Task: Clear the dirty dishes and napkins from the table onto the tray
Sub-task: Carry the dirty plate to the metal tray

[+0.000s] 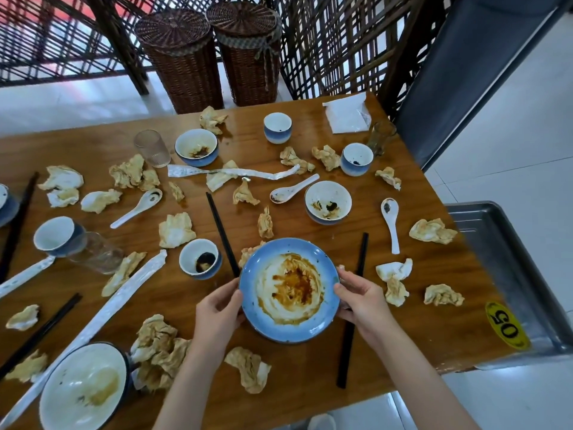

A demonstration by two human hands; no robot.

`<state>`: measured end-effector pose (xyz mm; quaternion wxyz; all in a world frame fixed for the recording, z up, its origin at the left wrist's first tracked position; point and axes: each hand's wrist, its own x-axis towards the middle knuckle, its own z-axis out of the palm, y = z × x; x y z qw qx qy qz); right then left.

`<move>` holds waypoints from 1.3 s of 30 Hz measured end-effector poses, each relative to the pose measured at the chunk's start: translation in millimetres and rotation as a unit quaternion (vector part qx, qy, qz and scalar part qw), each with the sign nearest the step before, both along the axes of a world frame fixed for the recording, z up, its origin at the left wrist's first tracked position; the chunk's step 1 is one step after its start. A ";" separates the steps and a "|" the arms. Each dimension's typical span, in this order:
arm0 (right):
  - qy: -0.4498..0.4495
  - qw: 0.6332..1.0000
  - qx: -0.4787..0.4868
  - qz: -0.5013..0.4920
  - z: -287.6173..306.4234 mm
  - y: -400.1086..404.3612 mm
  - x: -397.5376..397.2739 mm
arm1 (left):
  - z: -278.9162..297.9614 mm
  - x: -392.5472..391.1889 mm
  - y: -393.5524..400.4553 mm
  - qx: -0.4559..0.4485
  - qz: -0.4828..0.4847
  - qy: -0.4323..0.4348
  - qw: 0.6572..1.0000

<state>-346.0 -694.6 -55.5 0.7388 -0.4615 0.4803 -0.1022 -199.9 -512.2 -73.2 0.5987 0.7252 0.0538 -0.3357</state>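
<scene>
Hands both clamped on blue plate: left hand gripped its left rim, right hand its right rim, near table edge. Beyond lay crumpled napkins, sauce-smeared bowl, spoons. Metal tray sat beside table, right.

Left grip and right grip curled, arms extended

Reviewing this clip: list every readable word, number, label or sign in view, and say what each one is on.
"05": black digits on an oval yellow sticker, stuck at the right edge of the brown wooden table, seen rotated from this view.

No other text is readable: the dishes, the clear plastic packet at the far corner and the grey metal tray show none.
</scene>
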 end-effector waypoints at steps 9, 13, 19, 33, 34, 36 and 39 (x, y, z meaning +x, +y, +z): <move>-0.042 0.999 -0.011 -0.017 29.1 -27.9 -11.2 | 34.1 2.9 -23.0 -0.086 -0.019 0.002 0.996; -0.056 0.998 -0.026 -0.033 45.9 -56.5 -24.9 | 52.8 -7.5 -55.4 -0.102 -0.036 -0.012 0.994; -0.065 0.995 -0.053 -0.061 63.7 -119.6 -64.7 | 67.5 -40.2 -127.3 -0.114 -0.067 -0.019 0.991; -0.066 0.996 -0.062 0.009 72.0 -354.6 -196.6 | 55.6 -192.0 -350.5 -0.132 -0.013 0.012 0.991; -0.068 0.996 -0.065 0.011 70.9 -367.7 -202.9 | 54.2 -198.8 -364.2 -0.133 -0.011 0.011 0.991; -0.064 0.996 -0.068 0.008 65.6 -390.1 -214.8 | 52.0 -210.4 -387.5 -0.135 -0.017 0.008 0.991; -0.054 0.996 -0.064 0.007 58.1 -416.4 -229.2 | 47.7 -224.2 -417.4 -0.120 -0.021 0.005 0.993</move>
